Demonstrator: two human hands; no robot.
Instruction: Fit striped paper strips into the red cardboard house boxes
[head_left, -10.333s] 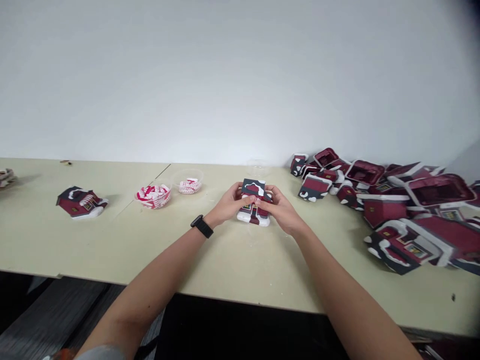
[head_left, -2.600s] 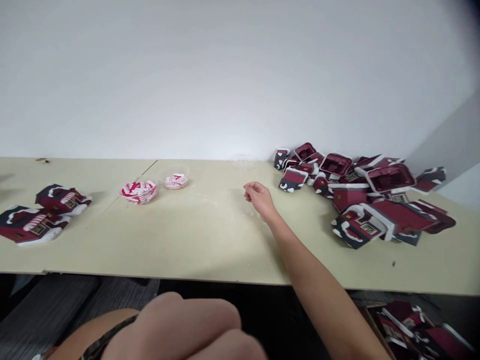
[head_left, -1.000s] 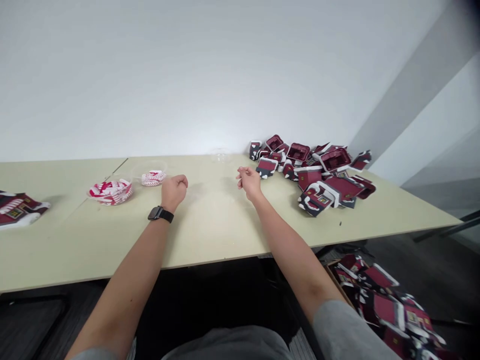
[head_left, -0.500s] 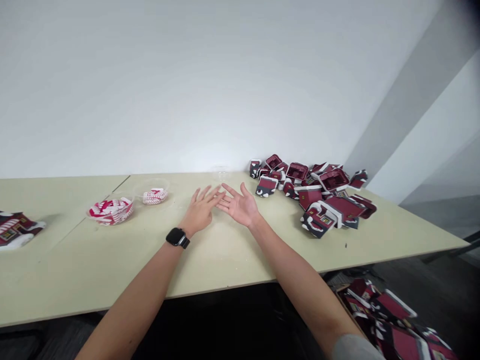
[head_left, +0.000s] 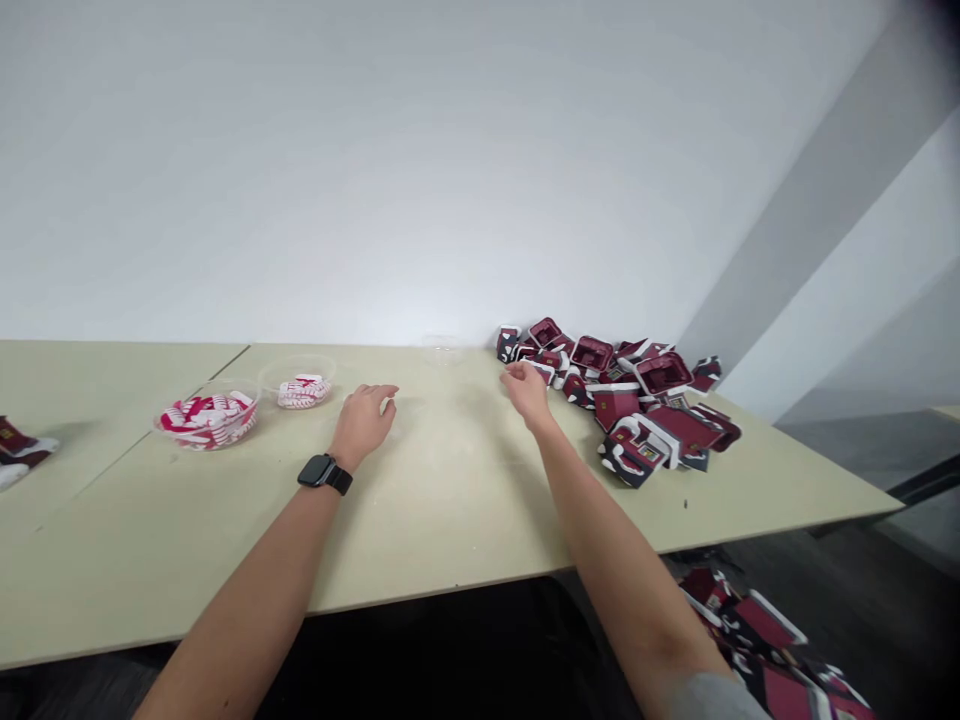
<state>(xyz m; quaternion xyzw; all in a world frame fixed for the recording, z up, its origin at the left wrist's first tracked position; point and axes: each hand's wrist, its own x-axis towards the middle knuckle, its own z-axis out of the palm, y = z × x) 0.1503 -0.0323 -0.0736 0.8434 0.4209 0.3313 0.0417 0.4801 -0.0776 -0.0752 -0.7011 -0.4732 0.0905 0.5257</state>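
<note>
Red-and-white pieces (head_left: 206, 418) in nearer clear bowl (head_left: 253, 411); fewer in farther bowl (head_left: 271, 373).

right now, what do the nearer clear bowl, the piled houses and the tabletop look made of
Nearer bowl: likely clear, glossy plastic; its contents show through. Piled houses: perhaps painted resin or plastic, mostly matte; several show hollow, molded-looking insides. Tabletop: probably laminate or painted board, satin; pale, flat, with a straight seam.
</note>
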